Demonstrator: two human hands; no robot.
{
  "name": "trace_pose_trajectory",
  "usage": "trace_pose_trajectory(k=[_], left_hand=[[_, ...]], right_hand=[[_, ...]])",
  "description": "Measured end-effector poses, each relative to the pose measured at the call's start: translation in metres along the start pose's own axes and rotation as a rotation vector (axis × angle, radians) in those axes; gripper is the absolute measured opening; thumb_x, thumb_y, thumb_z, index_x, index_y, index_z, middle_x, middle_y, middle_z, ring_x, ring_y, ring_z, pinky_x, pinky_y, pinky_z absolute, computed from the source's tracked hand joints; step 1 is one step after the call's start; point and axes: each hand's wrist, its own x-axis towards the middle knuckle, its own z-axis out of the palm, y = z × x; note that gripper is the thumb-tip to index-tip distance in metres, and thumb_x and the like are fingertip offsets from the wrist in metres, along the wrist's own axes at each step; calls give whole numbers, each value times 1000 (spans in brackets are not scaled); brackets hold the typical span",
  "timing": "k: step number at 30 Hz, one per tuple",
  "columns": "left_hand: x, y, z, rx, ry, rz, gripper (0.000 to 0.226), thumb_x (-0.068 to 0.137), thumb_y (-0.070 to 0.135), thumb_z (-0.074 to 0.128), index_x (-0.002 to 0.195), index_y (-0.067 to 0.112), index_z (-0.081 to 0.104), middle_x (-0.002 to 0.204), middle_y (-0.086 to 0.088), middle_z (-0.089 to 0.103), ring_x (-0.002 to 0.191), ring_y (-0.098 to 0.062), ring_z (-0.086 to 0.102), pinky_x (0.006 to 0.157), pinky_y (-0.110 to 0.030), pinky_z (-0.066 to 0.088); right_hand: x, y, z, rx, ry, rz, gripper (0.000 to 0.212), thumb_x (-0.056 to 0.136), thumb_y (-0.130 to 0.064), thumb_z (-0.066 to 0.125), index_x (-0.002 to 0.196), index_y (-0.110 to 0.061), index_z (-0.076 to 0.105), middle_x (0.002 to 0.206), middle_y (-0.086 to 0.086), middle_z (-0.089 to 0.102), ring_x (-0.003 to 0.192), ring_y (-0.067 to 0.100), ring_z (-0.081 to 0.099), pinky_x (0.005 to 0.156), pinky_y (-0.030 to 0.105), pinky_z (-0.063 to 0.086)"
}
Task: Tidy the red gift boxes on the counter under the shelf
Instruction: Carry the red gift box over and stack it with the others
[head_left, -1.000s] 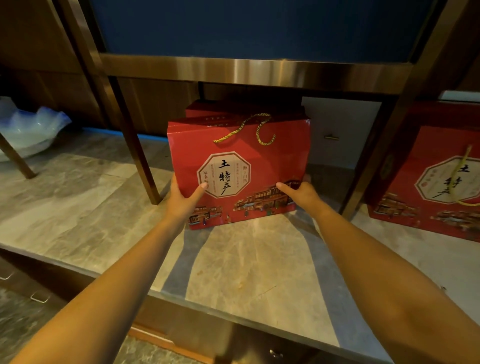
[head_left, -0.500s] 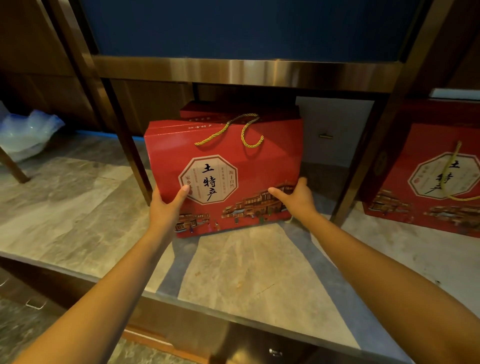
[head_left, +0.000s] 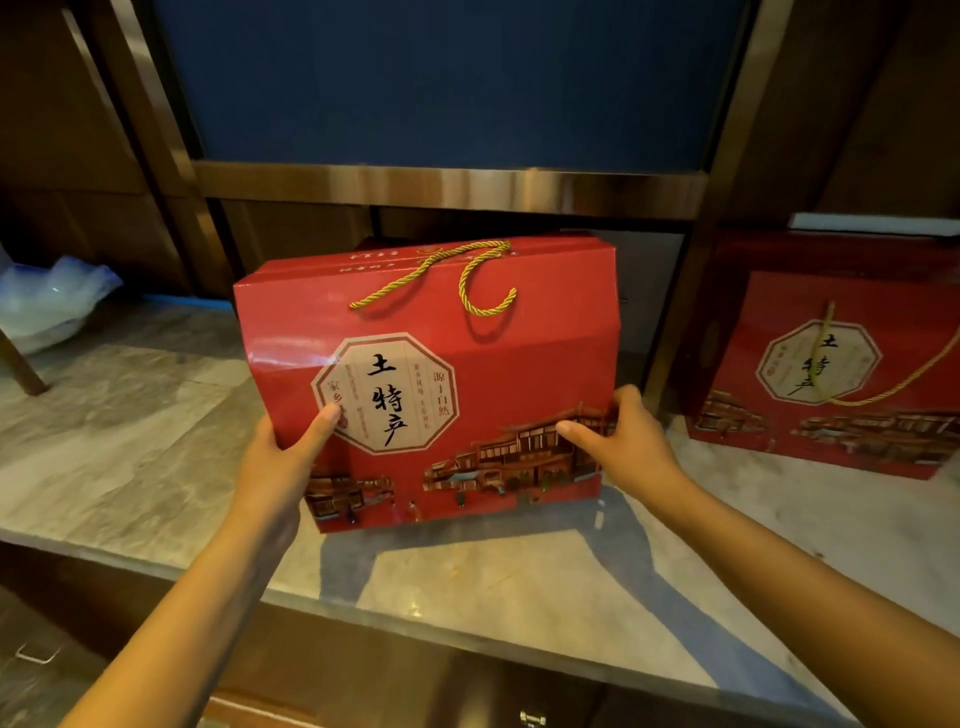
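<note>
Pulled forward from under the shelf (head_left: 452, 189), the gift box (head_left: 519, 374) tilts, left hand (head_left: 283, 460) and right hand (head_left: 626, 441) grasping its side edges.

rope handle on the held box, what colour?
Gold, a twisted cord handle on the red box; head view.

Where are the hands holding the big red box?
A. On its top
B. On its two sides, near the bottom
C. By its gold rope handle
B: the left hand and right hand grip opposite sides of the red gift box; the gold rope handle hangs free.
</note>
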Motion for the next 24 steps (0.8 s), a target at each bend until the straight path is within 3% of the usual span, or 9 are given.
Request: trace_pose_trajectory(k=[4,7,9,12,16,19,22,24], left_hand=[[-32,3,15,22,-13,-30,62,65,49,68,122,26,59,112,6,71,100,-11,66,73,-26,48],[-56,2,33,86,-20,-9,62,63,53,68,120,28,58,105,10,71,95,-8,66,69,-25,49],[-69,2,43,137,6,18,60,60,59,65,114,34,57,98,17,68,90,-3,64,65,-25,48],[-84,0,48,192,59,17,58,56,66,61,108,40,55,97,14,66,89,-9,63,68,-31,48],[-107,-12,51,214,79,-37,84,52,67,65,125,29,49,111,3,64,100,-22,61,80,-41,49],[-123,-15,61,208,71,-69,93,47,65,66,129,25,46,114,0,63,103,-24,60,85,-42,47],[-138,-15,79,225,61,-71,94,46,63,67,130,24,45,116,-2,62,105,-26,59,88,-46,48],[-149,-15,95,241,49,-60,96,47,61,66,131,24,42,113,2,59,101,-23,57,86,-43,47]], right_hand=[[-28,6,-30,96,28,52,48,79,-36,69,112,-17,40,91,-12,50,91,15,53,81,37,51],[-46,20,-57,142,56,75,44,80,-32,69,110,-19,40,88,-17,49,84,7,53,68,22,46],[-56,29,-72,185,62,82,37,82,-26,68,109,-16,45,93,-10,54,85,9,56,62,16,44],[-66,36,-86,181,64,56,30,82,-25,67,105,-19,48,94,-8,58,91,14,60,68,22,49],[-74,44,-96,95,92,36,38,79,-36,69,102,-21,43,94,-9,57,89,12,58,75,36,53],[-85,59,-111,91,84,67,42,75,-42,70,103,-28,42,97,-13,56,90,9,60,73,32,54],[-96,75,-132,110,38,74,50,76,-41,69,120,-37,44,112,-15,52,105,11,55,86,33,50],[-105,85,-148,121,4,60,47,79,-39,67,116,-52,41,113,-19,46,109,10,48,88,30,44]])
